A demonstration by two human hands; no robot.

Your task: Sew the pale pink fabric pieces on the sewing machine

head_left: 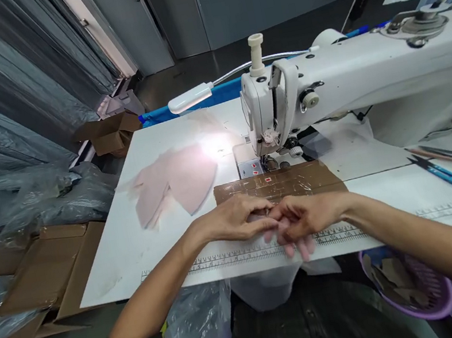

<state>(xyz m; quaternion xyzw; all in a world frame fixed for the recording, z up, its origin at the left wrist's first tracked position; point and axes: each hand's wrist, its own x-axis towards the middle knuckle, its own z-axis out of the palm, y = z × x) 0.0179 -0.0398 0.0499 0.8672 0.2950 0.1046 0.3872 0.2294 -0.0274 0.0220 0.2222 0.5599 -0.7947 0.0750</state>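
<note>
My left hand (pixel 241 217) and my right hand (pixel 304 215) meet over the front of the white sewing table, just before the sewing machine (pixel 262 110). Their fingertips touch. The fingers of my left hand are drawn together, with a bit of something pale pinkish by them that is too small to name. My right hand is curled, thumb and forefinger closed, its lower fingers blurred. Whatever lies between the fingertips is hidden. Under and behind both hands lies a brown taped plate (pixel 284 179). Pale pink fabric pieces (pixel 179 177) lie on the table to the left, lit by the lamp.
A printed ruler strip (pixel 224 259) runs along the table's front edge. Blue thread snips (pixel 450 176) and several pencil-like tools lie at right. A purple basket (pixel 444 302) with scraps stands below. Cardboard boxes (pixel 47 270) and plastic wrap are at left. A lamp (pixel 191 98) hangs over the table.
</note>
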